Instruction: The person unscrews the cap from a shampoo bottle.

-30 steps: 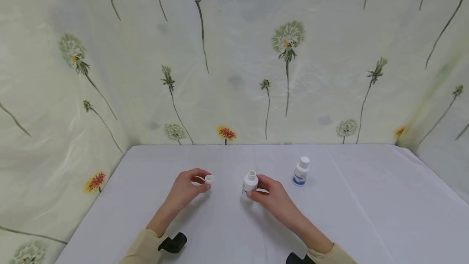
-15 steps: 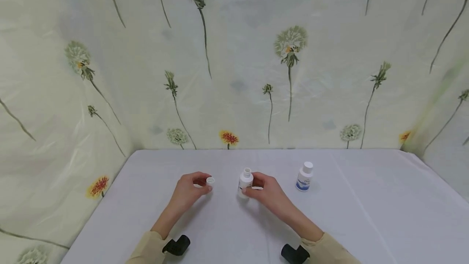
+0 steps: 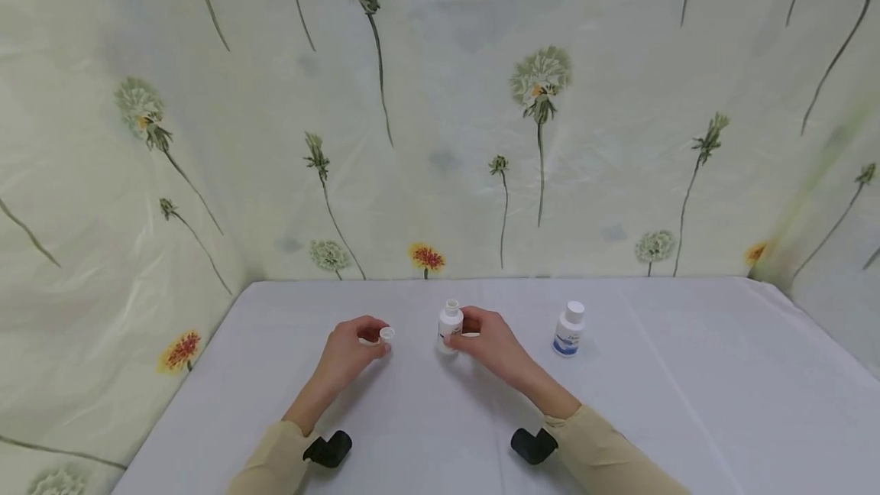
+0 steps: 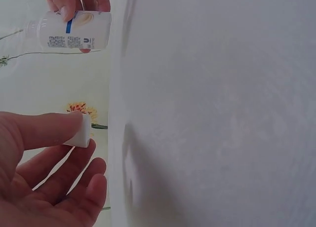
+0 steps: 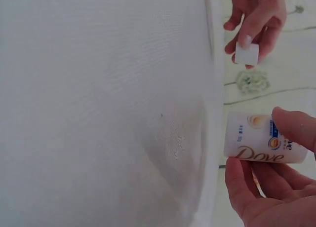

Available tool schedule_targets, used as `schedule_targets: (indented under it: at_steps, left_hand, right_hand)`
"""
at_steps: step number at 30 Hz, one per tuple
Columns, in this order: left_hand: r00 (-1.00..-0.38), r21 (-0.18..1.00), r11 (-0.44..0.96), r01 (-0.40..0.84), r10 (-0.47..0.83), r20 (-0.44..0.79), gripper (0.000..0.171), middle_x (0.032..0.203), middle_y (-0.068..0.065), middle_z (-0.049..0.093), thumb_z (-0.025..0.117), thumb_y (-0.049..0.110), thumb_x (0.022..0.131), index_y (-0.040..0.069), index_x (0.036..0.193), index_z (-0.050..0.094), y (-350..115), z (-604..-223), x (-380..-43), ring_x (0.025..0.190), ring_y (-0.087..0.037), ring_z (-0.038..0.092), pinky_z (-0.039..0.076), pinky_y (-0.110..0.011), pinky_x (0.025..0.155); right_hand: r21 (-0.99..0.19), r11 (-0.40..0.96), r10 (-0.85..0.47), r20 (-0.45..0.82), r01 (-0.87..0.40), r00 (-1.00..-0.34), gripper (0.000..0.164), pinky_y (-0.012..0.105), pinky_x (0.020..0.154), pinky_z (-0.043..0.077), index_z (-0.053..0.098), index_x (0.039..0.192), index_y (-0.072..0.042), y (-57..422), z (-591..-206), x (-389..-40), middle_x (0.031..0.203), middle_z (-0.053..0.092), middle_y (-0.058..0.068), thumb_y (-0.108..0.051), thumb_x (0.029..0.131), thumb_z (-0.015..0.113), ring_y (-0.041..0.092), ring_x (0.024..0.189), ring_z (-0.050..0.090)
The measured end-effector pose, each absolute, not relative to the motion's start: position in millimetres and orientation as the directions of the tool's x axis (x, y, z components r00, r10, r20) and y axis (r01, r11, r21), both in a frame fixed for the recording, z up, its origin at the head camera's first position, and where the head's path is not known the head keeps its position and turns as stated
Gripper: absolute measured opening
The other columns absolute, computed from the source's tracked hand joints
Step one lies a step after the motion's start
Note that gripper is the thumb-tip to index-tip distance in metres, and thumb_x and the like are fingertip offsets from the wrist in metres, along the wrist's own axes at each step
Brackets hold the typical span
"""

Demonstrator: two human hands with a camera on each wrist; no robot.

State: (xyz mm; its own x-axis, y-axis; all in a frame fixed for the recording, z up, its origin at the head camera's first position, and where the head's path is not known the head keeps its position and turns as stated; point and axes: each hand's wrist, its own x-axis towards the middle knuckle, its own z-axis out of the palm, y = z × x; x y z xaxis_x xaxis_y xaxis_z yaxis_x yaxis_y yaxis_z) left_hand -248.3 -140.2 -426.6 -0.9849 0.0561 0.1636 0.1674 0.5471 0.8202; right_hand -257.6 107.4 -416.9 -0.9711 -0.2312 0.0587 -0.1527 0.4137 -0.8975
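Note:
My left hand [image 3: 347, 348] pinches a small white screw cap [image 3: 387, 334] between thumb and fingers; its hollow side faces up toward the head camera. In the left wrist view the cap [image 4: 83, 132] sits under the thumb tip. To the right, my right hand [image 3: 493, 341] grips a white Dove bottle [image 3: 450, 327] by its side, thumb in front. The bottle is upright and its narrow neck is uncapped. Brown Dove lettering shows on the bottle [image 5: 256, 140] in the right wrist view. A short gap separates cap and bottle.
A second white bottle [image 3: 568, 330], with a blue band and its cap on, stands to the right of my right hand. A white cloth [image 3: 653, 418] covers the table. Behind it hangs a flower-printed curtain [image 3: 440, 98].
The right hand has carried the uncapped bottle left and a little away from me, closer to the cap. My left hand keeps hold of the cap and has barely moved. The view tilts slightly.

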Motion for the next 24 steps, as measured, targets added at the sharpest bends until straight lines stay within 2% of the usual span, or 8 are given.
schedule_targets:
  at_steps: [6,16,24]
  left_hand:
    - [-0.985,0.821,0.548,0.163,0.045,0.165,0.024,0.086,-0.002,0.065,0.076,0.001,0.077,0.003,0.101,0.071,-142,-429,-252,0.082,-0.019,0.057,0.049,-0.031,0.066]
    - [-0.988,0.839,0.525,0.142,0.028,0.150,0.024,0.087,-0.003,0.067,0.076,-0.002,0.076,0.003,0.099,0.070,-150,-434,-261,0.077,-0.019,0.063,0.052,-0.029,0.063]
    - [-0.989,0.814,0.564,0.138,0.036,0.143,0.022,0.087,-0.003,0.067,0.076,0.000,0.076,0.006,0.097,0.070,-154,-433,-270,0.070,-0.017,0.052,0.044,-0.029,0.059]
  right_hand:
    - [-0.896,0.420,-0.232,0.047,-0.144,-0.971,0.037,0.043,0.088,0.050,0.065,0.122,-0.009,96,-417,-268,0.109,0.068,0.000,-0.016,0.087,0.075,0.020,0.105,0.060]
    - [-0.874,0.456,-0.254,0.056,-0.171,-0.966,0.039,0.041,0.083,0.050,0.065,0.122,-0.007,81,-419,-276,0.109,0.068,0.002,-0.017,0.086,0.076,0.020,0.102,0.060]
    - [-0.883,0.444,-0.264,0.032,-0.151,-0.964,0.039,0.039,0.084,0.051,0.064,0.121,-0.004,72,-419,-281,0.107,0.068,0.004,-0.016,0.086,0.076,0.020,0.098,0.060]
